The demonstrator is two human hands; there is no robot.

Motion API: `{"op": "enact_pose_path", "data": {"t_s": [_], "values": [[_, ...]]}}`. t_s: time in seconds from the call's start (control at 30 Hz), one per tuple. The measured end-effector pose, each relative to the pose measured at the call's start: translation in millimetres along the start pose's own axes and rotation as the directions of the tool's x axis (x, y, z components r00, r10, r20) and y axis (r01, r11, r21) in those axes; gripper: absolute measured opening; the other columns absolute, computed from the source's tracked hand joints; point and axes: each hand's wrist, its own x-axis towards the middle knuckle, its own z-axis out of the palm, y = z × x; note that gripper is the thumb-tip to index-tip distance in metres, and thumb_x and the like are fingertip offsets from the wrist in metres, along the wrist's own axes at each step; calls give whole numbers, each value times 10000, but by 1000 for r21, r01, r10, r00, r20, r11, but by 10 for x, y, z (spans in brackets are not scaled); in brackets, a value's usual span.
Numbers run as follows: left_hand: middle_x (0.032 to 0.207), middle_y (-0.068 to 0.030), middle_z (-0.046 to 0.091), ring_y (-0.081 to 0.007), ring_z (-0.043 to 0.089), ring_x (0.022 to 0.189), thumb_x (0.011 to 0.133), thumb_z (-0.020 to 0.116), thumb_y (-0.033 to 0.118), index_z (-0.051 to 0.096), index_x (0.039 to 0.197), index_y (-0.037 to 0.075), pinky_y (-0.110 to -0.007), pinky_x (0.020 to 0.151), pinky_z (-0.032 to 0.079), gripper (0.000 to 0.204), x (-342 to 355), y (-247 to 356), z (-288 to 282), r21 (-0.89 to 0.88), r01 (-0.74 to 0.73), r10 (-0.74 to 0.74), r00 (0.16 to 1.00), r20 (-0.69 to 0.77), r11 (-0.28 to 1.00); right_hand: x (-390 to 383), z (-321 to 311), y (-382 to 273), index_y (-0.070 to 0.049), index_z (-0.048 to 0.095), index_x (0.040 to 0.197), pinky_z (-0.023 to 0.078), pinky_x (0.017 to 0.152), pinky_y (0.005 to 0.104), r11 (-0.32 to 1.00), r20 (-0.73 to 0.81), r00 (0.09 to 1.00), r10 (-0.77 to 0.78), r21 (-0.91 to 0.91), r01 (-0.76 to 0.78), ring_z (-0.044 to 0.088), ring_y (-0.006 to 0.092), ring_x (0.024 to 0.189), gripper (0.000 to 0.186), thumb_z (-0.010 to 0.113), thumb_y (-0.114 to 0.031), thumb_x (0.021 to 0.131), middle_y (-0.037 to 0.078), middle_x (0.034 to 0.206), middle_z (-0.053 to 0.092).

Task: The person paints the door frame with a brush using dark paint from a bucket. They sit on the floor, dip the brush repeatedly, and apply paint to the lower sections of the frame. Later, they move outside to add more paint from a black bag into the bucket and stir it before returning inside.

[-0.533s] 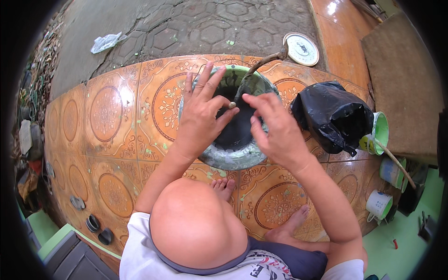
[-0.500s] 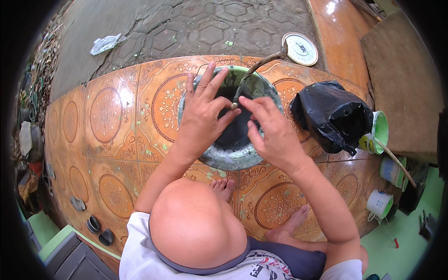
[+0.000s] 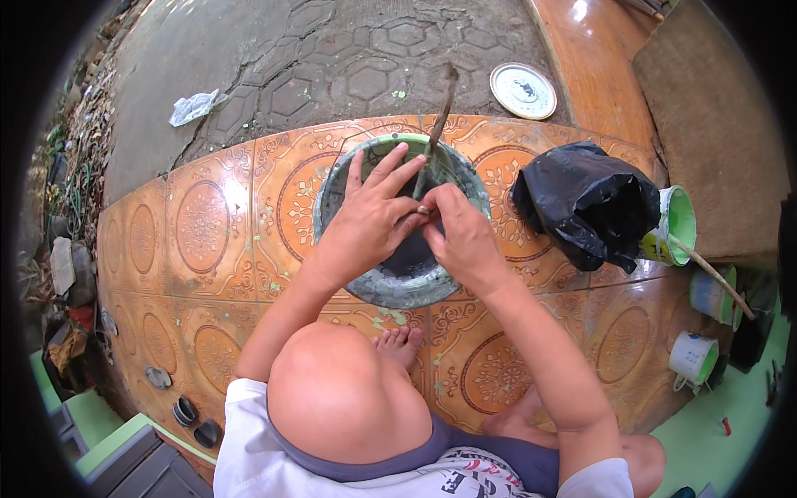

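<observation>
A brown, bark-covered stick (image 3: 442, 120) reaches over the far side of a round, green-rimmed tub (image 3: 386, 290). The tub is smeared with grey and looks dark inside. Its pale, blunt near end shows between my fingertips above the tub. My left hand (image 3: 363, 217) pinches that end with thumb and forefinger, the other fingers spread over the tub's left side. My right hand (image 3: 466, 242) closes its thumb and bent fingers on the same end from the right. The fingers partly hide the stick there.
A black plastic bag (image 3: 573, 203) stands right of the tub, beside a green bucket (image 3: 679, 217) with a stick in it. Further right are smaller pails (image 3: 694, 358). A round white lid (image 3: 523, 90) and a crumpled plastic bag (image 3: 196, 108) lie on the paving.
My right hand has come in from the right and closed at the stick's near end. The stick's far end has swung left, and the stick now stands more in line with my view.
</observation>
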Motion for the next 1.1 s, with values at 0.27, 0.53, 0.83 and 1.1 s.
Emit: {"op": "enact_pose_path", "data": {"t_s": [0.27,0.53,0.83,1.1], "values": [[1396,-190,528,-365,522,1283,812,707,608,600,1218,12,-440,1044,442,729,689,-421,59,262,130,-112,990,-85,956,-10,-180,89,0,522,1013,514,582,303,880,-172,907,385,366,-304,652,147,644,260,721,-129,905,105,795,683],[1025,-143,690,-329,666,973,808,727,485,684,1094,63,-423,849,523,512,1062,-455,77,135,261,-275,956,100,956,8,-380,136,-13,538,992,461,541,265,889,-168,915,366,354,-290,589,105,593,237,723,-129,900,69,796,679],[954,-157,692,-350,671,919,812,711,329,672,1061,68,-419,834,521,363,1024,-594,21,-12,439,-438,897,50,898,154,-654,316,-26,547,981,483,601,304,884,-130,939,318,399,-244,575,159,634,205,714,-116,903,75,829,651],[944,-176,700,-350,676,904,775,680,347,692,999,75,-429,818,529,352,1451,-43,-341,130,613,-623,780,59,779,330,-1149,216,-28,561,966,477,599,310,884,-135,948,290,418,-211,561,170,635,183,711,-113,904,76,831,633]]}}
